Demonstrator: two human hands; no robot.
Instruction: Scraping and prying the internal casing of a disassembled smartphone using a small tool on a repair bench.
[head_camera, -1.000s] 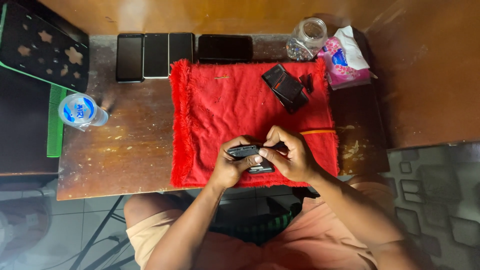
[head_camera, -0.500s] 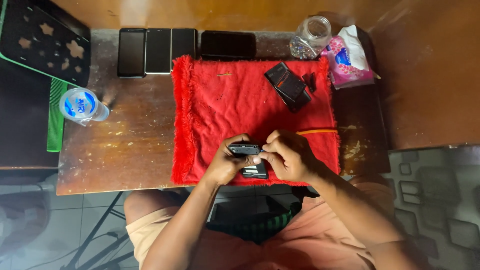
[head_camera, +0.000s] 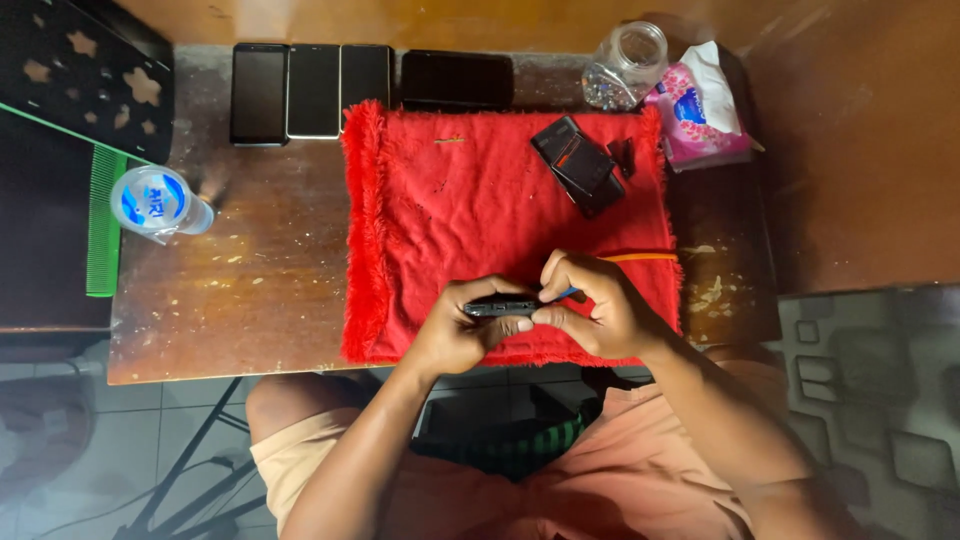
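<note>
Holding a dark phone (head_camera: 502, 307) on its edge, my left hand (head_camera: 462, 335) wraps around it from below, fingers curled shut on its body just above the near edge of the red fringed cloth (head_camera: 470, 210). My right hand (head_camera: 592, 308) is closed too, pinching a thin blue tool (head_camera: 562, 295) between thumb and fingers, with its tip set against the phone's right end. Both hands meet over the phone, touching it.

Just beyond my right hand, a thin orange stick (head_camera: 640, 257) lies on the cloth near its right edge. Farther up the cloth sits a dark opened device with an orange patch (head_camera: 578, 165), tilted, with a small dark piece beside it.

The cloth covers the middle of a worn wooden table (head_camera: 250, 290). Along the far edge three phones (head_camera: 312, 90) lie side by side, screens dark, and a larger dark one (head_camera: 457, 79) lies across next to them. To the far right stand a clear glass jar (head_camera: 628, 65) with small bits inside and a pink tissue pack (head_camera: 700, 110). On the left, a sealed plastic water cup (head_camera: 153, 203) rests close to a green comb (head_camera: 103, 220).
</note>
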